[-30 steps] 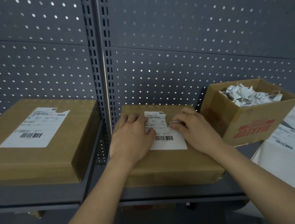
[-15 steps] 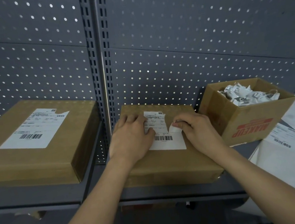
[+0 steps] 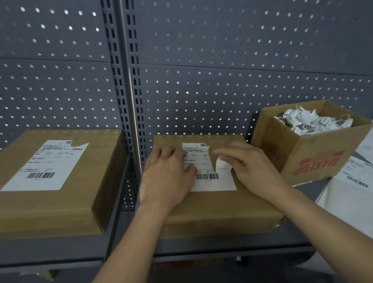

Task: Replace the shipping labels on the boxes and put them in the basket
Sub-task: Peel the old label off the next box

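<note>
Shelf [image 3: 30, 251]: dark grey metal, perforated back panel [image 3: 239, 40], slotted upright [image 3: 126, 78] splitting it into two bays. Left bay: one large flat cardboard box [image 3: 104, 165], lying flat, white barcode label on top with a notch torn from its far edge. Right bay, in front of me: smaller flat box [image 3: 213, 211], also flat on the board, its label [image 3: 211, 180] torn and partly lifted. Just right of it, near but apart: open carton [image 3: 312, 161], red print on the front face reading upside down, crumpled white paper scraps [image 3: 312, 119] inside. Further right: loose white sheets [image 3: 353, 205] lying on the board, the farther one printed with a barcode.
</note>
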Demonstrator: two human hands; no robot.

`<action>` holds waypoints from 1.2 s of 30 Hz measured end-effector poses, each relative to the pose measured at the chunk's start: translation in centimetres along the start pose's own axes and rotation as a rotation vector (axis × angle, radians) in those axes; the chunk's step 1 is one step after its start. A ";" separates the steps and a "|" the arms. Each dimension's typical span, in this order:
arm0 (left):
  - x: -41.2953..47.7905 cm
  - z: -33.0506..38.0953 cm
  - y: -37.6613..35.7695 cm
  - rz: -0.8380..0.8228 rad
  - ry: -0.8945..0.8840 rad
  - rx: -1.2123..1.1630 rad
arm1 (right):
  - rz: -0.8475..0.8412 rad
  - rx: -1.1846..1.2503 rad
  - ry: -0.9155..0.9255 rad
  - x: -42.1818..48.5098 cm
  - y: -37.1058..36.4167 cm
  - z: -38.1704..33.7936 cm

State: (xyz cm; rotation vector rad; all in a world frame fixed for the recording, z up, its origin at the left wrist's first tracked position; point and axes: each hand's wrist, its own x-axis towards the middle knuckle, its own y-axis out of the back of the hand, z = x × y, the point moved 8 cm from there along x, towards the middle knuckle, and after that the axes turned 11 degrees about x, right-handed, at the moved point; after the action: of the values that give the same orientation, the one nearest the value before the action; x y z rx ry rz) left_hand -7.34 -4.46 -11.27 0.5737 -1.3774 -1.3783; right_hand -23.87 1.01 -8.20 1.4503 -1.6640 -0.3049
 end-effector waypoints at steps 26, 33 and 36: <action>0.0 0.1 0.1 0.014 -0.007 -0.012 | -0.041 -0.015 0.012 -2.0 0.6 -0.8; 0.0 0.0 0.0 -0.002 -0.008 -0.004 | -0.145 0.011 -0.101 -1.8 -0.5 -0.2; 0.0 0.0 -0.1 -0.016 -0.005 -0.001 | -0.102 0.078 -0.074 -1.8 -0.1 -0.4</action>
State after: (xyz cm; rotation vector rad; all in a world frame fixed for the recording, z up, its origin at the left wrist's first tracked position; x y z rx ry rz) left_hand -7.35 -4.50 -11.36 0.5816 -1.3788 -1.3944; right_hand -23.70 2.74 -8.84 1.6029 -1.6796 -0.3579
